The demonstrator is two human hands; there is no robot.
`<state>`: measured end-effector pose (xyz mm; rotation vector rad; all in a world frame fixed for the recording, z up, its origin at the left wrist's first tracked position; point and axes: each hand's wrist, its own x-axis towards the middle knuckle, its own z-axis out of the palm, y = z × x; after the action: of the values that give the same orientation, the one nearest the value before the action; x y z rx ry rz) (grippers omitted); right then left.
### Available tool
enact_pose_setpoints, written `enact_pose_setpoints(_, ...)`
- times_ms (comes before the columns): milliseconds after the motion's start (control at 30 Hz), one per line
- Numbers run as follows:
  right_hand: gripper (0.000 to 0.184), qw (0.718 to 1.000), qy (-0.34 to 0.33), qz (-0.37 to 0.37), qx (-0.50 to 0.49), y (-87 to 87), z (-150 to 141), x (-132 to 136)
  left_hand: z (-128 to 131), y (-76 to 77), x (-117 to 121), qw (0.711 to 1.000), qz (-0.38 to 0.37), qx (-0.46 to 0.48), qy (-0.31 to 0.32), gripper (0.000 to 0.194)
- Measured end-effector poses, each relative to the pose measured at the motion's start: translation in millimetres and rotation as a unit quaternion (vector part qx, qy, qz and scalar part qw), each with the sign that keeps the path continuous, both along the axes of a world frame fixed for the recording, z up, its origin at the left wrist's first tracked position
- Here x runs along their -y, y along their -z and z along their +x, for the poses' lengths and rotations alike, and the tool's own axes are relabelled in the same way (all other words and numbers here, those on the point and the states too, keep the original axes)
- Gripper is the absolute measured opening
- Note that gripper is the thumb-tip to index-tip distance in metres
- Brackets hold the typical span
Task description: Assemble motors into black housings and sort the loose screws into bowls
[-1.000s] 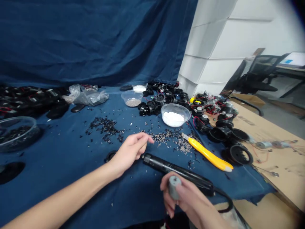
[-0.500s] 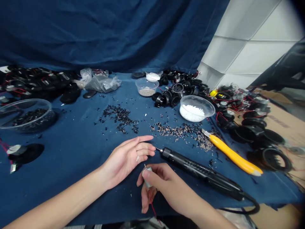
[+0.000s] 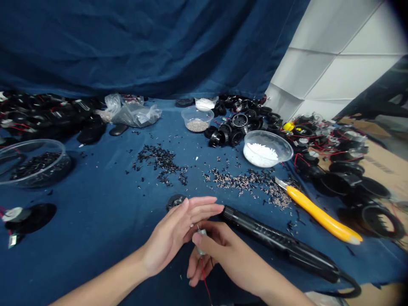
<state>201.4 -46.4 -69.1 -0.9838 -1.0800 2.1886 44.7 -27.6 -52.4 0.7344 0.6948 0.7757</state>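
My right hand (image 3: 215,250) pinches a small grey motor (image 3: 200,244) with a thin shaft on top and a red wire hanging below. My left hand (image 3: 177,231) is right beside it, fingers stretched out and close together, fingertips almost touching the motor's shaft; whether a tiny part sits between thumb and fingers is hidden. A black electric screwdriver (image 3: 277,242) lies on the blue cloth just right of both hands. A black round part (image 3: 174,200) peeks out behind my left hand.
Loose heaps of black screws (image 3: 159,159) and silvery screws (image 3: 245,180) lie ahead. A bowl of white pieces (image 3: 267,146), a small tub (image 3: 197,118), a yellow knife (image 3: 318,214), a clear bowl (image 3: 32,163) and piles of black housings (image 3: 344,170) surround the cloth.
My left hand drew back from the silvery screws to the motor. My right hand brought the motor left and closer. The view swung left and tilted down a little.
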Motion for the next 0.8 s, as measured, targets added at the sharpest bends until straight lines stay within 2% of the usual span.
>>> enact_pose_setpoints(133,0.043,0.999,0.014,-0.003,-0.033,2.0,5,-1,-3,3.3,-3,0.999,0.003,0.036,0.005,0.039)
enact_pose_setpoints(233,0.043,0.998,0.051,0.002,-0.047,2.7,10,-1,-1,5.1,-4,1.000,-0.005,0.002,0.012,0.045)
enact_pose_setpoints(433,0.041,0.993,0.091,0.057,-0.039,3.6,24,4,3,0.9,-2,0.999,-0.013,-0.045,0.022,0.039)
enact_pose_setpoints(600,0.039,0.991,0.105,0.087,0.002,3.4,34,9,6,-5.3,2,0.999,-0.006,-0.030,-0.045,0.036)
enact_pose_setpoints(700,0.039,0.992,0.080,0.095,0.025,3.3,31,10,16,-7.9,9,0.996,0.006,-0.011,-0.089,0.035)
enact_pose_setpoints(800,0.031,0.988,0.057,0.137,0.031,4.0,27,13,31,-10.4,16,0.995,0.004,0.007,-0.102,0.035)
